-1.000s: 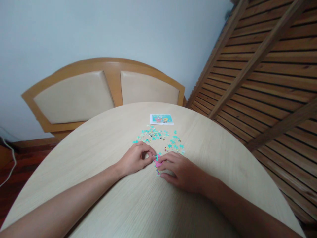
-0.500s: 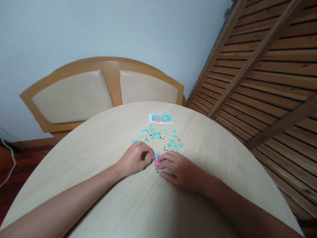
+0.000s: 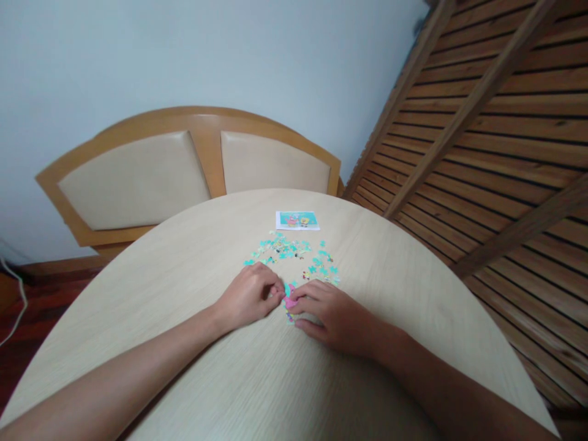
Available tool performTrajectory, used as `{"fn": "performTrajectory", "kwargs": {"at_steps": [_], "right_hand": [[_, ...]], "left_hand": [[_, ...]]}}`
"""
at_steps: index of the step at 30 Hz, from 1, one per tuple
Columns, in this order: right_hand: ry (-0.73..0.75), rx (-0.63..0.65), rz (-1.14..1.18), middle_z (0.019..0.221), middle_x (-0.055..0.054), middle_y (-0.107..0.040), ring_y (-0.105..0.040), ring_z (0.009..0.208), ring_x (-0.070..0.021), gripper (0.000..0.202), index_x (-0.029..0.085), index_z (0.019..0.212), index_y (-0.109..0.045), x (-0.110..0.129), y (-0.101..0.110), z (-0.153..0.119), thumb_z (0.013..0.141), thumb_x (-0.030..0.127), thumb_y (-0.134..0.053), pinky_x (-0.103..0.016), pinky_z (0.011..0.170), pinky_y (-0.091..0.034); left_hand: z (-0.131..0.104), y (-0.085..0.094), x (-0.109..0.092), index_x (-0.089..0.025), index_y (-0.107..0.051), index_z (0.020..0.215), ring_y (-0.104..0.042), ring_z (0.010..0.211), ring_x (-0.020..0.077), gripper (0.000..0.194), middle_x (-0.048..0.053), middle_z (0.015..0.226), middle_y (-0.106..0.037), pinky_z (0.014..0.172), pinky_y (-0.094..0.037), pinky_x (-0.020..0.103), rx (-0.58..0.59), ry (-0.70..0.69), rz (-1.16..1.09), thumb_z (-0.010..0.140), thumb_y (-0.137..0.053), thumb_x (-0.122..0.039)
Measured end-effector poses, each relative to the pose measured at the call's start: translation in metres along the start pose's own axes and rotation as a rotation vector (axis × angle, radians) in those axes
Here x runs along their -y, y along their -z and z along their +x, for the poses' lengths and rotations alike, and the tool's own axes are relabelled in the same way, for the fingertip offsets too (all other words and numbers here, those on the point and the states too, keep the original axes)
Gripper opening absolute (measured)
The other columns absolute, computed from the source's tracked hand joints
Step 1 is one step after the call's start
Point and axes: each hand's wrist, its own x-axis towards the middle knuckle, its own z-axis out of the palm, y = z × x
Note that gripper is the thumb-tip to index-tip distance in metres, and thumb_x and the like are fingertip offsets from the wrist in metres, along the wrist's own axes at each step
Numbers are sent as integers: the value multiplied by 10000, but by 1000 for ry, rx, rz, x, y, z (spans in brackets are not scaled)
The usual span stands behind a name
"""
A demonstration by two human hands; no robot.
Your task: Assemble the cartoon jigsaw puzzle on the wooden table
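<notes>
A small cluster of joined puzzle pieces (image 3: 291,302), pink, teal and multicoloured, lies on the table between my hands. My left hand (image 3: 255,293) is at its left edge, thumb and fingers pinched together; whatever is between them is too small to make out. From the right, my right hand (image 3: 328,312) rests its fingertips on the pink part, with the thumb apart below. Loose teal and yellowish puzzle pieces (image 3: 282,246) are scattered beyond my left hand, and more loose pieces (image 3: 324,267) lie beyond my right hand.
A picture card (image 3: 297,220) with a pink and a yellow figure on teal lies behind the pieces. The round wooden table (image 3: 193,245) has a cream-padded chair (image 3: 138,177) at its far side. Wooden slats (image 3: 505,122) stand on the right, and a white cable hangs at far left.
Both hands stay at the joined pieces, with hardly any shift in the fingers. The whole view has moved very slightly.
</notes>
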Motion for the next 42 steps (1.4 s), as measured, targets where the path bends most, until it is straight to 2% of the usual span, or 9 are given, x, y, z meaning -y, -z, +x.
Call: {"fn": "performTrajectory", "kwargs": {"at_steps": [7,16,21,26,33,38,42], "right_hand": [[-6,13,9,1158,-93,-692,-620,1077,-237,173,187,1089,-692,-1,0,-1,941,246,-626,-401,968,-485],[-15,21,7,1196,-83,-683,-608,1107,-239,174,195,1095,-681,-1,0,-1,941,247,-620,-407,995,-466],[-17,26,12,1212,-79,-690,-609,1124,-242,193,197,1114,-683,-3,-2,-2,936,248,-632,-411,1013,-456],[-30,43,34,1214,-84,-701,-614,1139,-245,237,180,1161,-661,-4,2,0,949,277,-619,-418,1032,-451],[-253,-67,-62,1189,-85,-708,-612,1125,-251,259,191,1178,-671,-25,17,-4,933,264,-624,-436,1000,-470],[-272,-1,-95,1316,-101,-655,-559,1234,-265,332,210,1274,-660,-32,14,-6,967,312,-585,-470,1051,-432],[-292,6,-112,1308,-90,-667,-561,1234,-263,296,214,1235,-687,-34,13,-5,983,294,-554,-481,1047,-432]], "left_hand": [[0,0,2,-212,-694,812,-613,817,187,112,0,776,-690,823,-454,322,9,-13,9,843,-624,-131],[-1,4,6,-209,-671,909,-618,928,205,95,31,898,-691,898,-457,361,53,-143,43,942,-582,-208],[-2,4,7,-214,-673,941,-619,979,219,127,55,989,-687,913,-477,383,42,-135,73,968,-555,-253],[-3,5,10,-223,-650,1091,-607,1109,241,183,77,1177,-670,983,-487,425,-10,-151,82,946,-593,-319],[-3,8,11,-244,-651,1189,-593,1187,264,290,86,1267,-647,1020,-480,450,87,-202,103,929,-622,-369],[-3,8,12,-269,-683,1207,-604,1169,257,283,83,1263,-655,1010,-484,444,117,-209,106,952,-595,-357],[-3,8,11,-263,-686,1212,-602,1175,250,275,84,1268,-656,1023,-480,442,124,-181,115,974,-571,-341]]}}
